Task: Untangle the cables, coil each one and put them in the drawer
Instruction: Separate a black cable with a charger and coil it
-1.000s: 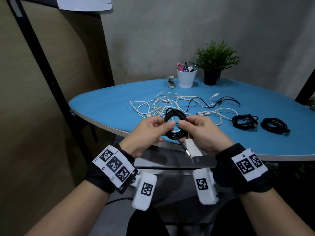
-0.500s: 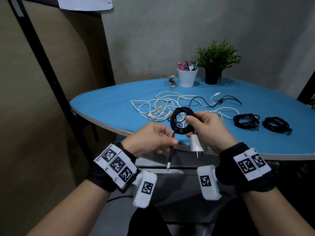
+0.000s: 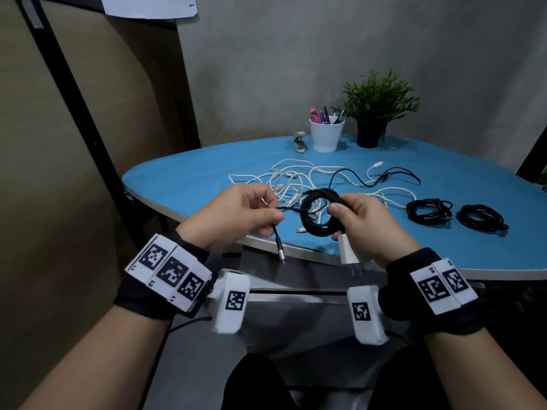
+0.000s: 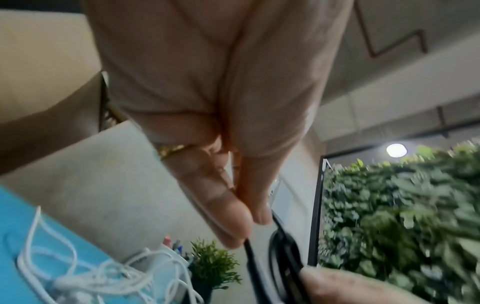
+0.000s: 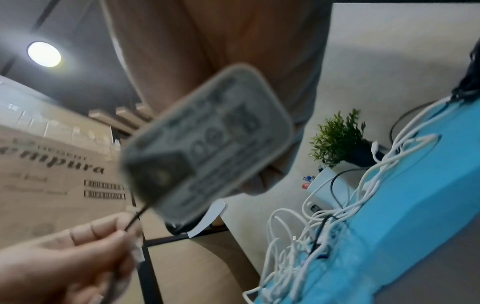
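Observation:
Above the table's near edge my right hand (image 3: 359, 223) grips a coiled black cable (image 3: 315, 216), and its white charger plug (image 3: 349, 250) hangs below the palm. The plug (image 5: 207, 142) fills the right wrist view, blurred. To the left of the coil my left hand (image 3: 245, 216) pinches the cable's loose end (image 3: 276, 241), and the silver connector points down. In the left wrist view thumb and fingers (image 4: 233, 216) pinch the black cable (image 4: 250, 259). A tangle of white and black cables (image 3: 313, 182) lies on the blue table (image 3: 183, 179) behind my hands. No drawer is recognisable.
Two coiled black cables (image 3: 429, 210) (image 3: 481, 218) lie on the table to the right. A white pen cup (image 3: 325, 134), a potted plant (image 3: 376, 113) and a small stapler (image 3: 300, 142) stand at the back. Brown panels stand to the left.
My hands have moved apart: the left hand drew the cable's loose end out to the left, away from the coil. The right hand kept the coil and plug.

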Available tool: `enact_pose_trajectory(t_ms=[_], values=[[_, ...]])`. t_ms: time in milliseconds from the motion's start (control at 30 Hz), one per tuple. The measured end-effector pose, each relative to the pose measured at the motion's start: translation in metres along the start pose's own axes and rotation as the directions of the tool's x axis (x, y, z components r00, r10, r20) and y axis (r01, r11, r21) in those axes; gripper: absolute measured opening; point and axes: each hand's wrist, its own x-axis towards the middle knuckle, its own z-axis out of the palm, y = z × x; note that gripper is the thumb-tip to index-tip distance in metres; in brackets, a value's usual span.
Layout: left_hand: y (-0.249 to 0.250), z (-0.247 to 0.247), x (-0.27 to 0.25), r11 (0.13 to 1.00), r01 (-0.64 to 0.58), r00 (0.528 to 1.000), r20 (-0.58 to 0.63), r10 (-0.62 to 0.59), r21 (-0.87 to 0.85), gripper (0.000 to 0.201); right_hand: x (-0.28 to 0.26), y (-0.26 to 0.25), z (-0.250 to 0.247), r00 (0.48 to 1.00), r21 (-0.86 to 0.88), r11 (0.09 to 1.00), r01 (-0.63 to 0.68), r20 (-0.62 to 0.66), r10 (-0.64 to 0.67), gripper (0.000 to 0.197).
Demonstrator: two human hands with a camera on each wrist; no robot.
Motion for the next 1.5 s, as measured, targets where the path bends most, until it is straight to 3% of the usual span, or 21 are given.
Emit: enact_pose_trajectory(t_ms=[100,233,300,367,433,633,833,900,1033,1167,1267,1367,1500], values=[[-0.004,-0.005,0.005,0.984,-0.043,0.987,-0.144,0.068,0.173,0.019,-0.005,-0.011,-0.001,0.999,0.231,0.973,-0.006,0.050,-0.005,0.016],[-0.008,0.009,0.006,0.931,-0.095,0.931,-0.299,0.207,0.351,0.022,-0.009,-0.024,-0.003,0.996,0.442,0.897,-0.022,0.084,-0.017,0.016],[-0.010,0.019,0.007,0.954,-0.124,0.899,-0.376,0.224,0.272,0.025,-0.011,-0.027,-0.004,0.995,0.494,0.868,-0.044,0.097,-0.005,0.017],[-0.010,0.027,0.009,0.985,-0.163,0.875,-0.454,0.167,0.048,0.025,-0.012,-0.028,-0.005,0.994,0.530,0.845,-0.070,0.109,0.013,0.018],[-0.008,0.033,0.011,0.961,-0.208,0.871,-0.482,0.098,-0.180,0.025,-0.013,-0.028,-0.005,0.993,0.546,0.833,-0.084,0.120,0.022,0.018],[-0.004,0.040,0.009,0.775,-0.209,0.921,-0.387,-0.050,-0.597,0.023,-0.013,-0.028,-0.003,0.992,0.547,0.832,-0.090,0.124,0.026,0.020],[-0.009,0.048,0.007,0.631,-0.152,0.944,-0.301,-0.136,-0.761,0.021,-0.015,-0.029,-0.003,0.990,0.562,0.822,-0.096,0.138,0.022,0.019],[-0.010,0.049,0.007,0.663,-0.144,0.941,-0.308,-0.137,-0.734,0.021,-0.015,-0.028,-0.003,0.992,0.572,0.816,-0.091,0.124,0.024,0.018],[-0.010,0.050,0.007,0.818,-0.164,0.922,-0.381,-0.071,-0.551,0.017,-0.014,-0.027,-0.003,0.998,0.566,0.822,-0.063,0.061,0.035,0.015],[-0.007,0.056,0.005,0.864,-0.199,0.924,-0.383,0.008,-0.462,0.015,-0.010,-0.025,0.000,0.999,0.555,0.831,-0.041,0.008,0.044,0.013],[-0.008,0.055,0.003,0.863,-0.152,0.956,-0.295,0.004,-0.482,0.019,-0.009,-0.023,0.001,0.999,0.551,0.833,-0.037,-0.003,0.047,0.013],[-0.011,0.050,0.001,0.856,-0.046,0.994,-0.110,-0.013,-0.516,0.013,-0.010,-0.021,0.002,1.000,0.528,0.849,-0.020,-0.007,0.027,0.014],[-0.012,0.048,0.000,0.901,0.006,1.000,-0.025,-0.019,-0.434,0.009,-0.008,-0.019,0.005,1.000,0.456,0.890,0.010,0.008,-0.015,0.014]])
